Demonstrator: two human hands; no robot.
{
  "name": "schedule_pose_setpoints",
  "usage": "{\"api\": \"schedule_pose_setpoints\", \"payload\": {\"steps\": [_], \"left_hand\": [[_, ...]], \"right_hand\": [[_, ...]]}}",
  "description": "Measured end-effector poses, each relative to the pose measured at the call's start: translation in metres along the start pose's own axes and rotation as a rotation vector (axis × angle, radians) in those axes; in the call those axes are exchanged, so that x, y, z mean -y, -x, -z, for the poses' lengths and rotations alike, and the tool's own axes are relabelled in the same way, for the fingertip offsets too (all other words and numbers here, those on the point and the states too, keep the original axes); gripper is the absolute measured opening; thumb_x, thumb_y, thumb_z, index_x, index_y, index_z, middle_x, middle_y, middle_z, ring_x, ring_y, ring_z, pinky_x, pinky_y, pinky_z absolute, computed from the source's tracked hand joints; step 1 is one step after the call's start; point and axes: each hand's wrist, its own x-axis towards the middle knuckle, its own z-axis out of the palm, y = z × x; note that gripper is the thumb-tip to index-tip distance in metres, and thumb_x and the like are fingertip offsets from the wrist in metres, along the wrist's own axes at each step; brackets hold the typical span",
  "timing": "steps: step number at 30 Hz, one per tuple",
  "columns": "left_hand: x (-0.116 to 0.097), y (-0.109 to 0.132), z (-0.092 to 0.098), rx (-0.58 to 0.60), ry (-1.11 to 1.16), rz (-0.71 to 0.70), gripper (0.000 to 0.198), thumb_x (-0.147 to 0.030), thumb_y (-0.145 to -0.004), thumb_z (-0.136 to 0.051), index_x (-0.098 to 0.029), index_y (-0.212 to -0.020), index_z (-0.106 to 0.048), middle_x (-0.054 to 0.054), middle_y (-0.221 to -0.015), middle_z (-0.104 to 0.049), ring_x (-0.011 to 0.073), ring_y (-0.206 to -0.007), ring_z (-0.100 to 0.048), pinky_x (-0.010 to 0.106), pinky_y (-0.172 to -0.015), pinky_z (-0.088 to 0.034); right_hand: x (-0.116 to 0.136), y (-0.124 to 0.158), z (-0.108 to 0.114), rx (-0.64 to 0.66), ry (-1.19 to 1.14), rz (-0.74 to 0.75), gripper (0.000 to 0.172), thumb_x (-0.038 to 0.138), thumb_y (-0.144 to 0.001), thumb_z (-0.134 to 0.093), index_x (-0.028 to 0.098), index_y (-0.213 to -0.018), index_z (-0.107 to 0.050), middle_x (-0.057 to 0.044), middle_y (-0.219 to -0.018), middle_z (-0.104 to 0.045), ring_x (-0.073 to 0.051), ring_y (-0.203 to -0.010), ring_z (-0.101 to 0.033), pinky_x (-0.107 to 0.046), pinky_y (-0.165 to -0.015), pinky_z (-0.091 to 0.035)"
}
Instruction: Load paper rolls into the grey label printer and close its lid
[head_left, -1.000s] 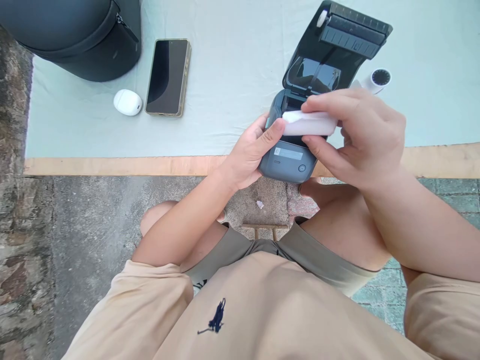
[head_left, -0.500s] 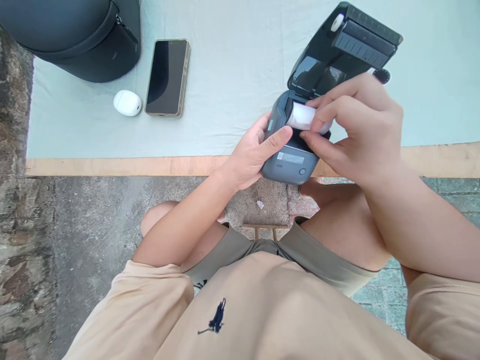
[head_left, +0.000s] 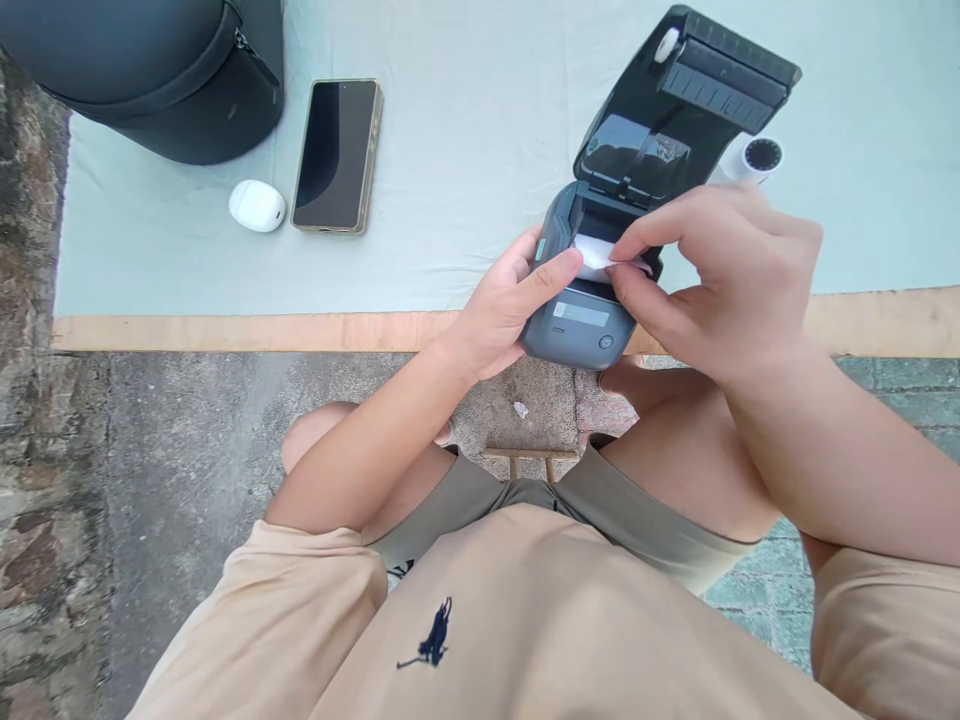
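Observation:
My left hand (head_left: pixel 510 305) is wrapped round the left side of a dark grey label printer (head_left: pixel 577 325), its thumb over the front rim by the paper bay. The printer's black lid (head_left: pixel 652 110) stands raised away from me, with a roller near its far edge. Down in the bay lies a white paper roll (head_left: pixel 595 255). Thumb and forefinger of my right hand (head_left: pixel 712 265) pinch the roll's paper; the right end of the roll is partly hidden behind these fingers.
Beyond my right hand, a white roll with a black core (head_left: pixel 762 155) lies on the pale cloth (head_left: pixel 465 150). To the left are a phone (head_left: pixel 337 155), a white earbud case (head_left: pixel 257 206) and a black zipped bag (head_left: pixel 172 100). A wooden table edge (head_left: pixel 300 332) runs in front of me.
The white paper roll has sunk lower into the printer's bay. My right hand has shifted slightly and now pinches the paper between thumb and forefinger. My left hand has kept its place.

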Motion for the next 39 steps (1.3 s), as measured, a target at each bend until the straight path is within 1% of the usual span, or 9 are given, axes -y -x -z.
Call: {"api": "schedule_pose_setpoints", "payload": {"steps": [4,11,16,19,23,28,33,36,39], "left_hand": [[-0.0007,-0.0005,0.0017,0.010,0.035,-0.008,0.032,-0.048,-0.085,-0.065,-0.022,-0.104,-0.058,0.001,-0.100,-0.072,0.0180,-0.097,-0.073,0.024,-0.072,-0.061],[-0.0001,0.0022,0.0005,-0.018,0.018,-0.052,0.038,-0.047,-0.081,-0.071,-0.024,-0.109,-0.057,-0.001,-0.097,-0.070,0.0205,-0.109,-0.071,0.025,-0.079,-0.060],[-0.0002,0.0018,0.0012,-0.047,-0.016,-0.042,0.037,-0.037,-0.077,-0.076,-0.024,-0.106,-0.057,-0.001,-0.097,-0.071,0.0215,-0.111,-0.070,0.027,-0.084,-0.059],[0.0000,0.0021,0.0026,-0.039,-0.028,-0.041,0.040,-0.037,-0.075,-0.077,-0.024,-0.108,-0.057,0.000,-0.102,-0.071,0.0226,-0.110,-0.071,0.030,-0.085,-0.059],[0.0009,0.0034,0.0034,-0.030,-0.042,-0.060,0.041,-0.033,-0.075,-0.077,-0.025,-0.109,-0.056,0.000,-0.102,-0.070,0.0223,-0.106,-0.071,0.028,-0.081,-0.059],[0.0004,0.0044,0.0014,-0.036,-0.042,-0.064,0.040,-0.040,-0.078,-0.073,-0.026,-0.110,-0.055,0.000,-0.107,-0.070,0.0238,-0.114,-0.068,0.028,-0.082,-0.060],[-0.0005,0.0050,0.0011,-0.047,-0.062,-0.046,0.043,-0.039,-0.076,-0.075,-0.026,-0.110,-0.054,0.001,-0.107,-0.070,0.0256,-0.114,-0.068,0.031,-0.083,-0.060],[0.0002,0.0045,0.0038,-0.027,-0.052,-0.052,0.049,-0.037,-0.074,-0.077,-0.025,-0.114,-0.052,0.003,-0.109,-0.069,0.0273,-0.114,-0.068,0.036,-0.088,-0.059],[0.0022,0.0016,0.0082,-0.004,-0.043,-0.062,0.058,-0.038,-0.071,-0.079,-0.025,-0.119,-0.049,0.005,-0.113,-0.068,0.0295,-0.116,-0.067,0.039,-0.090,-0.059]], "right_hand": [[0.0057,0.0005,0.0008,-0.028,-0.098,0.061,0.018,0.009,-0.081,-0.061,0.024,-0.088,-0.053,0.004,-0.073,-0.063,-0.014,-0.070,-0.064,-0.034,-0.068,-0.047],[0.0060,0.0003,-0.0004,-0.068,-0.195,0.177,0.020,0.006,-0.078,-0.063,0.022,-0.085,-0.054,0.005,-0.075,-0.066,-0.011,-0.065,-0.063,-0.031,-0.061,-0.041],[0.0074,0.0015,-0.0007,-0.006,-0.235,0.175,0.015,0.014,-0.083,-0.063,0.024,-0.090,-0.055,0.005,-0.081,-0.070,-0.012,-0.075,-0.069,-0.033,-0.072,-0.049],[0.0056,0.0022,0.0001,-0.012,-0.270,0.127,0.011,0.017,-0.085,-0.061,0.024,-0.091,-0.056,0.004,-0.081,-0.069,-0.013,-0.077,-0.069,-0.032,-0.069,-0.049],[0.0020,0.0046,-0.0005,0.019,-0.157,0.069,0.006,0.022,-0.086,-0.061,0.023,-0.091,-0.058,0.001,-0.079,-0.067,-0.016,-0.081,-0.067,-0.034,-0.070,-0.048],[0.0043,0.0066,-0.0013,0.067,-0.117,0.015,0.009,0.031,-0.089,-0.060,0.025,-0.096,-0.059,0.001,-0.085,-0.067,-0.019,-0.089,-0.066,-0.038,-0.078,-0.048],[0.0038,0.0055,0.0002,0.017,-0.088,-0.001,0.018,0.037,-0.087,-0.063,0.025,-0.098,-0.057,-0.002,-0.089,-0.064,-0.019,-0.086,-0.061,-0.039,-0.078,-0.047],[0.0004,0.0053,0.0016,-0.027,-0.095,-0.087,0.020,0.036,-0.086,-0.064,0.023,-0.096,-0.054,-0.004,-0.085,-0.060,-0.020,-0.087,-0.059,-0.038,-0.075,-0.047],[0.0004,0.0052,0.0035,0.029,-0.095,-0.186,0.023,0.040,-0.087,-0.063,0.023,-0.097,-0.052,-0.004,-0.084,-0.055,-0.020,-0.089,-0.058,-0.037,-0.071,-0.049]]}}
